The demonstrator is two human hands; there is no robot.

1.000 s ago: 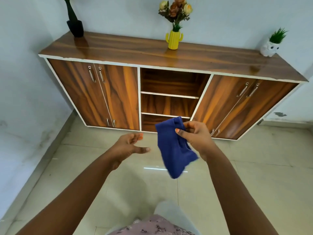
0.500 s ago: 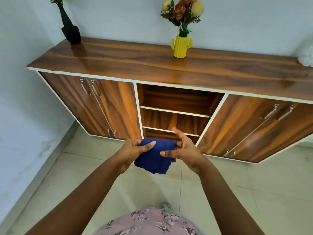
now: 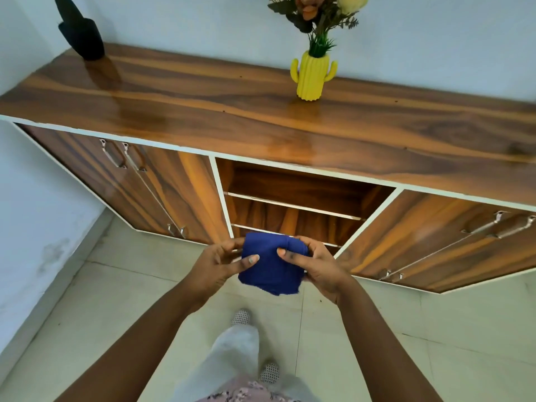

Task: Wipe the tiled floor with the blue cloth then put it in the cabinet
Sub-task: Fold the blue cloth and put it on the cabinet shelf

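The blue cloth [image 3: 271,264] is folded into a small bundle and held in the air between both hands. My left hand [image 3: 216,264] grips its left side, thumb on top. My right hand [image 3: 316,264] grips its right side. The bundle hangs just in front of the wooden cabinet [image 3: 261,123], level with the lowest of its open middle shelves [image 3: 293,204]. Pale floor tiles [image 3: 116,300] lie below.
Closed double doors flank the open shelves on the left [image 3: 139,192] and right [image 3: 452,242]. A yellow cactus vase [image 3: 312,78] with flowers and a black vase [image 3: 79,36] stand on top. A white wall [image 3: 37,198] runs along the left. My feet [image 3: 240,317] stand on the tiles.
My left hand has joined the right on the cloth, and the hanging cloth is now folded into a bundle. I have stepped closer to the cabinet.
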